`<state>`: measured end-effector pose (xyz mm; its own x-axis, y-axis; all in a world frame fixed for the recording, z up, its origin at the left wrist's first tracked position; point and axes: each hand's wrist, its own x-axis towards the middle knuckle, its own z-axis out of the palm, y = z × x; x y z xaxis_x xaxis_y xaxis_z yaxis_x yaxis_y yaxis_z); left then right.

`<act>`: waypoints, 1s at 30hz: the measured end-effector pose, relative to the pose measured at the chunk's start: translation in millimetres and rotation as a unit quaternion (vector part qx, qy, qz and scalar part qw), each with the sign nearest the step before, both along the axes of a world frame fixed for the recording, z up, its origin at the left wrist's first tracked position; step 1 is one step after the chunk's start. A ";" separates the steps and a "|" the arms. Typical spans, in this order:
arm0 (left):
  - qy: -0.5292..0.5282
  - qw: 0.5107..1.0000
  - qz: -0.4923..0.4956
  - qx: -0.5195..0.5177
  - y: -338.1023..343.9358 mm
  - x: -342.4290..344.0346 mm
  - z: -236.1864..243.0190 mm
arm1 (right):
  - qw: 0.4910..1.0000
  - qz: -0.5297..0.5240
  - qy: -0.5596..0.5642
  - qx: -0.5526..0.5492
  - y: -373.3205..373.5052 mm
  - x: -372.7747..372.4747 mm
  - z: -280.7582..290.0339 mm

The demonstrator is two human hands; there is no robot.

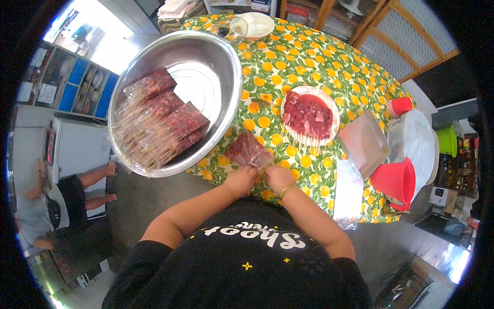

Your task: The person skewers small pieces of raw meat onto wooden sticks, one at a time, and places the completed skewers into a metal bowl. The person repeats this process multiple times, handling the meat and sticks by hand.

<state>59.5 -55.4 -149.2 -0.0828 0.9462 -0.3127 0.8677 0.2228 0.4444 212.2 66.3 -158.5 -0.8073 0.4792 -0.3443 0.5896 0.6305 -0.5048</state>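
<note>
my left hand (242,181) is closed on the near end of a clear bag of meat (247,148), and my right hand (279,178) is curled at the bag's right side, fingers bunched on the plastic. the bag is at the near edge of the surface (272,69), which has an orange-patterned cover, just right of the big metal basin (206,90). bagged skewers (164,121) lie heaped inside the basin. ahead and to my right, a plate (335,121) holds raw meat skewers (309,116), near a shallow tray (365,138) and a red bucket (393,179).
</note>
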 end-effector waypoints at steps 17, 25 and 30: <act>-0.025 0.994 0.081 -0.065 -4.4 -13.1 29.8 | 0.987 0.070 0.099 0.108 44.7 -17.0 21.8; -0.129 0.983 0.132 0.007 -18.5 -76.6 57.1 | 0.988 -0.032 0.107 -0.111 54.4 -7.0 58.9; -0.121 0.984 0.132 0.014 -29.2 -60.1 49.5 | 0.698 -0.328 0.045 -0.635 -6.3 -4.7 -5.9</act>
<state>-0.6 -84.5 -99.8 -0.2539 0.9103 -0.3269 0.6483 0.4110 0.6409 207.4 60.0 -164.4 -0.6036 0.1102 -0.7896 0.4702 -0.7507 -0.4641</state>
